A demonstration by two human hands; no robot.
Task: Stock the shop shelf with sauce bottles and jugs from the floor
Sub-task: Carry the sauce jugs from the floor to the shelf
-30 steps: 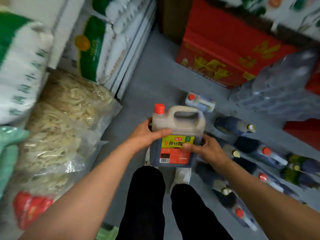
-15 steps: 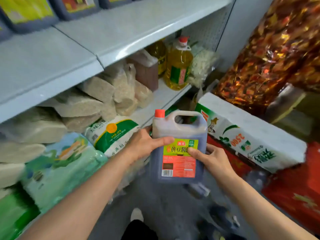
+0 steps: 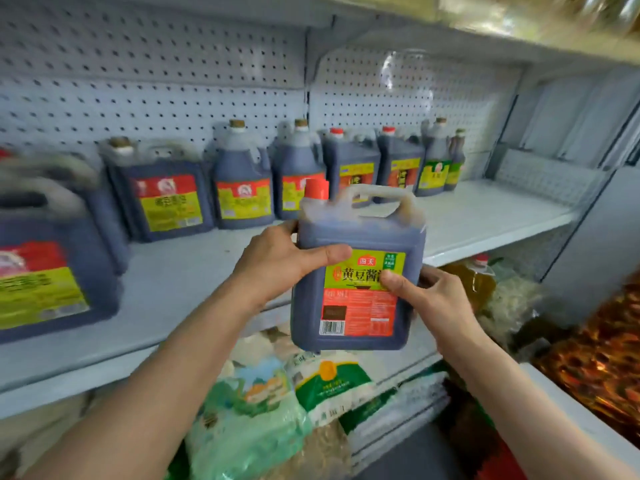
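**Jug held at shelf height, not yet set down**

Held at centre frame: a dark, square-shouldered plastic soy-sauce jug (image 3: 358, 271) with red cap, moulded handle and green-and-red label. Upright, in mid-air, just in front of the white metal shelf (image 3: 485, 216) and slightly below its top surface, so not yet resting on anything.

Left hand (image 3: 277, 261) wrapped round the jug's left shoulder, thumb lying across the front above the label. Right hand (image 3: 433, 296) gripping the lower right edge, thumb pressed on the label, fingers curled behind and out of sight. Both hands closed firmly on the jug; nothing else held.

Along the back of the shelf, against the pegboard, a row of similar dark jugs (image 3: 242, 188) running from left to upper centre; bare shelf to the right of centre. Below, bags of rice (image 3: 325, 386) and a yellow oil bottle (image 3: 474, 282) at right.

Likely risks from here:
- Base catching the shelf's front lip if not lifted higher first, tipping the jug back toward the body.
- Bumping the standing row if pushed in too far left.
- Grip slipping on smooth plastic under a heavy, sloshing load, dropping onto the rice bags.
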